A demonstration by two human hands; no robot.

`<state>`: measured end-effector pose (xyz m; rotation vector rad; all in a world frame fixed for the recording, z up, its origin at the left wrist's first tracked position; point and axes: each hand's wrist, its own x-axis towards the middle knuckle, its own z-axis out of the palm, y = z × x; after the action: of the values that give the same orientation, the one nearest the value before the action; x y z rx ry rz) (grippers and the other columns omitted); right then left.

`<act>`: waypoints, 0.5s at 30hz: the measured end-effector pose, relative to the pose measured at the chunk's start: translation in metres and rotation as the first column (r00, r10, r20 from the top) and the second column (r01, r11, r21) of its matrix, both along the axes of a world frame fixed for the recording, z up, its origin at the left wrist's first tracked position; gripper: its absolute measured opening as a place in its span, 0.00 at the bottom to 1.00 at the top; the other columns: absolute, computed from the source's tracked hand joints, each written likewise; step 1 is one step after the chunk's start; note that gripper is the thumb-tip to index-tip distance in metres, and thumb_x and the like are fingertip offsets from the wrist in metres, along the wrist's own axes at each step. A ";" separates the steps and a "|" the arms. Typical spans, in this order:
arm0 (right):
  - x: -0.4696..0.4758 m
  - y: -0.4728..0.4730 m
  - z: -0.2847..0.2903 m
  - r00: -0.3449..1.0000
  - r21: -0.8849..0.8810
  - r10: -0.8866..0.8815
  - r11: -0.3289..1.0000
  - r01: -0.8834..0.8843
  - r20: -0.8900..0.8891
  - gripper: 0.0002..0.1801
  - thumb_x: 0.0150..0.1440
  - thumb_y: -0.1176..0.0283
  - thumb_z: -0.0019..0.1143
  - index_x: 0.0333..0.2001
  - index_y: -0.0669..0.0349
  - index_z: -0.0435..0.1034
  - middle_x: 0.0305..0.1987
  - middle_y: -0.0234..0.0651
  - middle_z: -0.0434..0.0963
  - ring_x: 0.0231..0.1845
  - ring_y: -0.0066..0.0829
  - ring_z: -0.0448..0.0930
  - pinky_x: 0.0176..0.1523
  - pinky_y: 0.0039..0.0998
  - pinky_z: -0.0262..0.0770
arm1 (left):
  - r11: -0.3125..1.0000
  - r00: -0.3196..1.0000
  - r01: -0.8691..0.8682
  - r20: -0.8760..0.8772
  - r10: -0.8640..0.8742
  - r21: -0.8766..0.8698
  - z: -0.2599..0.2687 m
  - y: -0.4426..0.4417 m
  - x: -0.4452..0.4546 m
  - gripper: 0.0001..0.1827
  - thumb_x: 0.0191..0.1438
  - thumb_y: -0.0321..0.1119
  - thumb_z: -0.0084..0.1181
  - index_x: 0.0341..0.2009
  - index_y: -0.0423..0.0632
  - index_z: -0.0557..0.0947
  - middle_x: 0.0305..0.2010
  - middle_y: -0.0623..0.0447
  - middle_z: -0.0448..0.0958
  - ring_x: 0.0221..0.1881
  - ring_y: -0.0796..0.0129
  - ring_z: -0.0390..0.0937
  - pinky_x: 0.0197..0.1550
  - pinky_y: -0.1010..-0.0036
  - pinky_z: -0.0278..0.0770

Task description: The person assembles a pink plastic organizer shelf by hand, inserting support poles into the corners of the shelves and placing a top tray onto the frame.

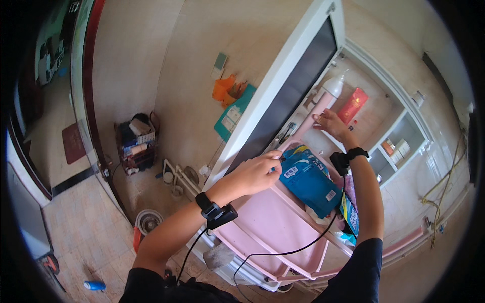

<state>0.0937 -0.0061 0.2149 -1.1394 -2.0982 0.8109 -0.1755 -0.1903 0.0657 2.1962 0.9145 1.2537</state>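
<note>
My left hand (261,169), its fingers curled, is at the pink plastic frame beside a blue printed plastic bag (308,178). Whether it grips the frame is not plain. My right hand (330,123) is raised near the pink upright tube (312,115), thumb and fingers apart; contact with the tube cannot be told. Behind the tube, a white pump bottle (333,86) and a red packet (353,105) stand in the wall cabinet. Pink plastic panels (271,217) slant below my left hand. Both wrists wear black straps with small devices and cables.
The white-framed cabinet door (282,85) stands ajar beside my hands. Small boxes (399,151) occupy a side shelf. An orange holder (226,90) and a teal board (233,115) hang on the wall. A filled basket (137,142) and a blue bottle (94,285) are on the floor.
</note>
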 end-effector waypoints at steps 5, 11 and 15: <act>0.017 -0.026 0.003 0.987 0.024 -0.162 0.986 0.162 -0.017 0.28 0.58 0.62 0.56 0.57 0.67 0.63 0.46 0.35 0.74 0.47 0.28 0.75 0.50 0.32 0.75 | 1.000 0.997 0.024 -0.075 -0.025 -0.010 0.011 -0.007 0.018 0.11 0.53 0.34 0.47 0.35 0.42 0.79 0.65 0.41 0.63 0.55 0.50 0.71 0.54 0.66 0.68; -0.023 -0.156 0.038 0.963 0.248 -0.222 0.952 0.180 0.153 0.20 0.58 0.67 0.54 0.49 0.71 0.68 0.38 0.41 0.79 0.33 0.25 0.80 0.31 0.25 0.78 | 0.999 1.000 0.016 0.003 -0.016 -0.044 0.016 -0.019 0.012 0.15 0.52 0.33 0.53 0.45 0.45 0.78 0.58 0.43 0.67 0.51 0.53 0.73 0.55 0.65 0.68; -0.030 -0.312 0.020 0.953 0.175 -0.094 0.984 0.044 0.289 0.13 0.57 0.75 0.47 0.45 0.67 0.69 0.22 0.38 0.76 0.21 0.27 0.79 0.25 0.25 0.75 | 0.756 0.953 -0.269 0.052 0.298 0.596 0.010 -0.080 0.022 0.09 0.53 0.29 0.52 0.38 0.39 0.75 0.48 0.40 0.71 0.54 0.44 0.63 0.57 0.51 0.57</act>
<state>0.0637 -0.3180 0.2346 -1.2990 -2.3026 0.4415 -0.1534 -0.2707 0.0756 2.6385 0.9959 1.8544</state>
